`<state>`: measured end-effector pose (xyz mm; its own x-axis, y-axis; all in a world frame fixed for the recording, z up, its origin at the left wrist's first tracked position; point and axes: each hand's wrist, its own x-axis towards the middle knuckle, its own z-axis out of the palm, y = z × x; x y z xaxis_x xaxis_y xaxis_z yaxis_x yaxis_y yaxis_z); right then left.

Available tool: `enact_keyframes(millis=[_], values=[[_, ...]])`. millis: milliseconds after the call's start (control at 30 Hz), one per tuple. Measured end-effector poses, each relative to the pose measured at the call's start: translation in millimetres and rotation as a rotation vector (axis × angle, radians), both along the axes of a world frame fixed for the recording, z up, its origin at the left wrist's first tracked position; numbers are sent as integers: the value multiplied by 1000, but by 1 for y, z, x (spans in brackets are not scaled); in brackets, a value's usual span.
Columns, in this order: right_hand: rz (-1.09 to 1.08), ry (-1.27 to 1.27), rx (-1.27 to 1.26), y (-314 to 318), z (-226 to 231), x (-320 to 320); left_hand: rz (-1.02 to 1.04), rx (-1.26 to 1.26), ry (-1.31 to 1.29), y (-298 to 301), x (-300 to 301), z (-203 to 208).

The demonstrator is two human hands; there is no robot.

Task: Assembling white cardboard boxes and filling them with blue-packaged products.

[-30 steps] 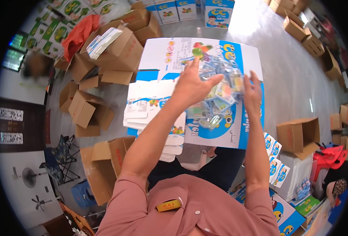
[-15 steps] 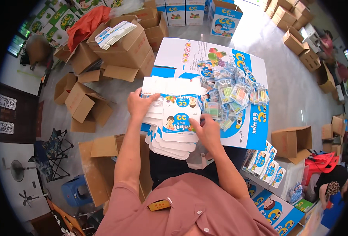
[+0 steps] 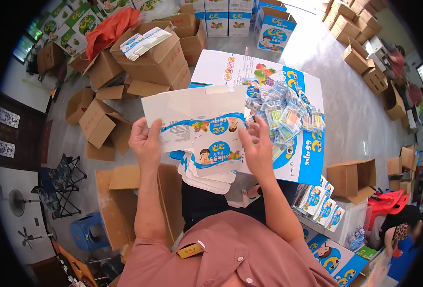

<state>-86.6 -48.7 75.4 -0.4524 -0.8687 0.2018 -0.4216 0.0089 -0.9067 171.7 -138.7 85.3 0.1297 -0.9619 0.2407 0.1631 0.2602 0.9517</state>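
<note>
A flat printed carton blank (image 3: 216, 138), white and blue with fruit and a cartoon child, is raised in front of me. Its left edge is pinched in my left hand (image 3: 146, 138), thumb in front. At its right edge is my right hand (image 3: 258, 146), fingers apart and the thumb against the cardboard. Below the blank, more flat carton blanks (image 3: 204, 179) lie in a fanned stack. Small clear packets (image 3: 285, 115) of coloured sticks form a pile just beyond my right hand, on a large printed carton (image 3: 211, 67) that serves as a work surface.
Open brown boxes (image 3: 104, 124) stand on the floor to the left, one topped with flat blanks (image 3: 144, 43). By my right side are filled small cartons (image 3: 324, 205) and an open box (image 3: 352, 177). A blue stool (image 3: 89, 232) is at lower left. Another person (image 3: 402, 222) is at far right.
My left hand has moved left and down, lifting one blank from the stack and spreading its left panel outward. My right hand's fingers have risen and opened beside the right edge.
</note>
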Motion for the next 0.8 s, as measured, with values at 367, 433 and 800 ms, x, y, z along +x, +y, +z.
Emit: enact_keyframes(millis=[367,433,800], values=[[97,-661,-283,-44,71,17,37,22,106,18,-50,73],[65,-538,-379,-47,59,21,97,-18,86,16,-63,67],[235,-522,-436,-43,53,25,-256,-346,-26,27,-63,50]])
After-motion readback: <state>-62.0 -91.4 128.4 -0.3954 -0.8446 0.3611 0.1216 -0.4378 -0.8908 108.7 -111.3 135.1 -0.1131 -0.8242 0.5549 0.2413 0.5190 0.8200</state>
